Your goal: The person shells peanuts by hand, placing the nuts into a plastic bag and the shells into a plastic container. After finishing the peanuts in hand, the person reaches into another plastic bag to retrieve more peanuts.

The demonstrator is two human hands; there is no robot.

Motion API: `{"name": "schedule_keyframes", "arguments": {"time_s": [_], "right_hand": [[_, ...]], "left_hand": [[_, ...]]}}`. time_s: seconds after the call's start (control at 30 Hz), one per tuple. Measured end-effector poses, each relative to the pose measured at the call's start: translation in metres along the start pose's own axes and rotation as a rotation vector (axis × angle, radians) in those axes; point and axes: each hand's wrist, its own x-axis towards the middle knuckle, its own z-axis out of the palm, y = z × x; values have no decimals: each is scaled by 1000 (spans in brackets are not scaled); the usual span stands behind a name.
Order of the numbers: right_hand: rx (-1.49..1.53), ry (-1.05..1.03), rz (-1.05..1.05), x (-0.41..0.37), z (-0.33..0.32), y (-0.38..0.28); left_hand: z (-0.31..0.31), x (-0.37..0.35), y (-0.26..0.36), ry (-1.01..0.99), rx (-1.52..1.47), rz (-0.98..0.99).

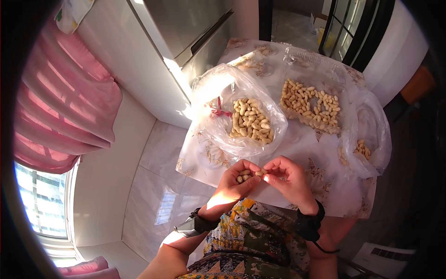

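Several unshelled peanuts rest in the curled fingers and palm of my left hand. Between both hands, one more peanut is pinched by the fingertips. The thumb and forefinger of my right hand close on that peanut from the right. Just beyond my hands, an opened clear plastic bag holds a heap of peanuts. A clear plastic tray with a layer of peanuts lies farther back on the right. At the right edge, another plastic bag contains a few peanuts.
A flowered cloth covers the table under the bags and tray. Behind it on the left stands a grey refrigerator. A pink curtain hangs by the window at the left. A dark-framed glass door is at the back right.
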Motion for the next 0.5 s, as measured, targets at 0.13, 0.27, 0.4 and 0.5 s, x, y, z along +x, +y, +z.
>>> {"name": "schedule_keyframes", "arguments": {"time_s": [0.13,0.27,0.4,0.5], "right_hand": [[7,3,3,0,0,1],[2,8,-3,0,0,1],[-9,10,1,0,0,1],[-18,11,-2,0,0,1]], "left_hand": [[-1,0,0,5,11,-15],[-2,0,-1,13,11,-20],[-3,0,0,1,2,-24],[-3,0,-1,2,5,-25]]}}
